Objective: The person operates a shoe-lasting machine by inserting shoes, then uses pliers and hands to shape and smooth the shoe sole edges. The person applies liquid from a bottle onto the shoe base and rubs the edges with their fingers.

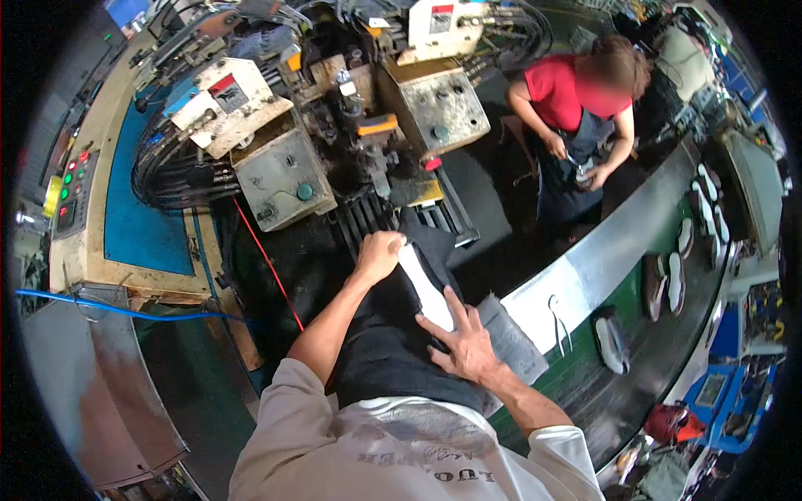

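Note:
A dark shoe upper with a white insole [424, 288] facing up lies over my lap, in front of the dark apron. My left hand [380, 257] is closed around its far end, with the thumb near the tip of the insole. Lower down, my right hand [461, 338] grips the near end, its fingers spread over the insole and the side. The underside of the shoe is hidden. Beyond my left hand stands a machine [359, 125] with two grey control boxes. Pliers [558, 326] lie on the metal ledge to the right of my right hand.
A conveyor belt [576, 380] curves along the right, carrying a dark shoe [612, 341] and several others farther off. Across the ledge, a person in a red shirt [561, 92] works on a small object. A blue hose [125, 309] and a control panel [75, 192] are at left.

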`<state>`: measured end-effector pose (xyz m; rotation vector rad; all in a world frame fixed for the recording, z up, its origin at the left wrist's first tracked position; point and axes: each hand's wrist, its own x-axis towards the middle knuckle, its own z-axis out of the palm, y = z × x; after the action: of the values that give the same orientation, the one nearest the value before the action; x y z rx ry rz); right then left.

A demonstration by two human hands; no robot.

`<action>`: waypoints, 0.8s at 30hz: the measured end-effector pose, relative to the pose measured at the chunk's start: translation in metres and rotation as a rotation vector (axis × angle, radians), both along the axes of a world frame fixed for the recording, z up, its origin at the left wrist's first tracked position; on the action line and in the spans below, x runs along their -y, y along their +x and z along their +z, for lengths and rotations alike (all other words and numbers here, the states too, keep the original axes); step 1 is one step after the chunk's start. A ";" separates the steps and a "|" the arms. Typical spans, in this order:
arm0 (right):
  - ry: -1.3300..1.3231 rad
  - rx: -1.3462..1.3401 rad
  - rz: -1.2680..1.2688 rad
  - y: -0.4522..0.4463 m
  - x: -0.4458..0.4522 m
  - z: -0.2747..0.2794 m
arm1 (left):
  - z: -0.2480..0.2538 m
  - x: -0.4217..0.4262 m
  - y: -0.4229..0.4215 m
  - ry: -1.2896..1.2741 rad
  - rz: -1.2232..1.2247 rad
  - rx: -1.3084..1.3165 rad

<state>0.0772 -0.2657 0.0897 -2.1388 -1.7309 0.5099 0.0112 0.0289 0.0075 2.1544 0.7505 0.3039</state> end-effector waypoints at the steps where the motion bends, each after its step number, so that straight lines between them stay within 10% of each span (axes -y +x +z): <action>1: -0.015 -0.034 0.004 0.003 -0.002 0.001 | 0.000 -0.003 -0.003 -0.059 0.012 -0.027; 5: 0.078 -0.083 -0.041 0.028 -0.007 0.039 | 0.036 -0.033 -0.017 -1.221 0.087 0.354; 11: 0.358 0.118 0.028 0.093 -0.116 0.142 | -0.135 -0.085 0.059 -0.288 0.276 0.270; 13: 0.405 0.180 0.058 0.115 -0.181 0.164 | -0.135 -0.073 0.086 -0.051 0.242 -0.110; 16: 0.439 0.268 0.074 0.142 -0.279 0.170 | -0.197 -0.068 0.098 -0.011 0.244 -0.019; 24: 0.274 0.322 0.016 0.133 -0.389 0.108 | -0.148 -0.064 0.056 -0.096 0.202 0.093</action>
<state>0.2103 0.1234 0.1981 -2.0930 -1.8568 -0.0745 0.0676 0.0924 -0.1401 1.9642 0.9128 0.4609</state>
